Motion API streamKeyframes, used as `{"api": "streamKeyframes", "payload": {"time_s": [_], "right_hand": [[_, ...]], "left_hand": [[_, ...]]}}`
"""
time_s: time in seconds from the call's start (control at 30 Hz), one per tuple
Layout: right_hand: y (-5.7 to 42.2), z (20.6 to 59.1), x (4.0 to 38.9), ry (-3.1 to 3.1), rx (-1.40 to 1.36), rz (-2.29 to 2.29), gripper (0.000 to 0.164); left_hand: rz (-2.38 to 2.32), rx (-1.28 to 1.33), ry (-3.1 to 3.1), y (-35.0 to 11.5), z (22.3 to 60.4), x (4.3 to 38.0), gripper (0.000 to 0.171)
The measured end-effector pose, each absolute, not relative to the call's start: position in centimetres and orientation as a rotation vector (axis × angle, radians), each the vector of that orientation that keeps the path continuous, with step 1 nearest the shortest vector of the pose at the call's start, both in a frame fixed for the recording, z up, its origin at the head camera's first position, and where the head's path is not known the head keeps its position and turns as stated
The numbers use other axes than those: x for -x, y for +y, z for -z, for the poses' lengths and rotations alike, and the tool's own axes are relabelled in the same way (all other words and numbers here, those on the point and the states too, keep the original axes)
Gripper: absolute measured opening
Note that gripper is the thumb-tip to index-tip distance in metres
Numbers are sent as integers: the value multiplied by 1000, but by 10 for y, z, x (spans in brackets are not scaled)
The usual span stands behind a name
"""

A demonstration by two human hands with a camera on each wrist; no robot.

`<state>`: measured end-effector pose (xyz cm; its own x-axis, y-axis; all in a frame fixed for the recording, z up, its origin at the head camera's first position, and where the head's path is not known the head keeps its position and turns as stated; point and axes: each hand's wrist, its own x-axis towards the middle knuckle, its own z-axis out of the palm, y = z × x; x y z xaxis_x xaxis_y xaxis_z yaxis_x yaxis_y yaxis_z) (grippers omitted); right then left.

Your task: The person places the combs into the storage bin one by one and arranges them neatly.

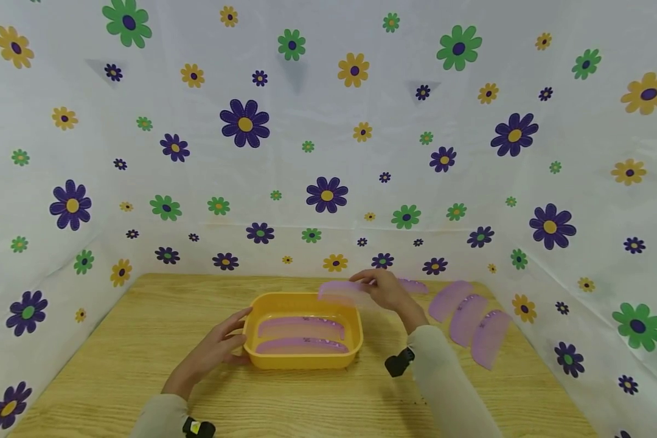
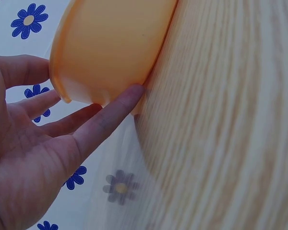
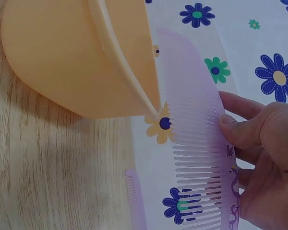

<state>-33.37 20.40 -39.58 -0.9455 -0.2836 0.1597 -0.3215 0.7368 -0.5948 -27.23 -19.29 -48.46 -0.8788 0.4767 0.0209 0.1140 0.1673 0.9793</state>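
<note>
A purple comb [image 3: 197,124] is pinched along its spine between the thumb and fingers of my right hand [image 1: 385,289]. In the head view it hangs over the back right rim of a yellow plastic basin [image 1: 306,363], teeth downward. Two more purple combs [image 1: 301,347] lie side by side inside the basin. My left hand [image 1: 216,348] rests against the basin's left end; in the left wrist view its fingers are spread and fairly straight, with fingertips [image 2: 136,91] on the outer wall and rim.
Three purple combs [image 1: 468,319] lie fanned out on the wooden table [image 1: 159,328] at the right. Another comb [image 1: 414,286] lies near the back edge, partly hidden behind my right hand. A white flowered cloth [image 1: 285,164] walls off the back and both sides.
</note>
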Motion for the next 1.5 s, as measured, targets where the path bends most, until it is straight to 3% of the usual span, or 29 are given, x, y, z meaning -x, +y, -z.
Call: {"api": "streamKeyframes", "payload": {"time_s": [1.5], "right_hand": [[156,401,336,-2925,-621,-1000,36]], "left_hand": [[-1766,-573,2155,-194,485,273,65]]}}
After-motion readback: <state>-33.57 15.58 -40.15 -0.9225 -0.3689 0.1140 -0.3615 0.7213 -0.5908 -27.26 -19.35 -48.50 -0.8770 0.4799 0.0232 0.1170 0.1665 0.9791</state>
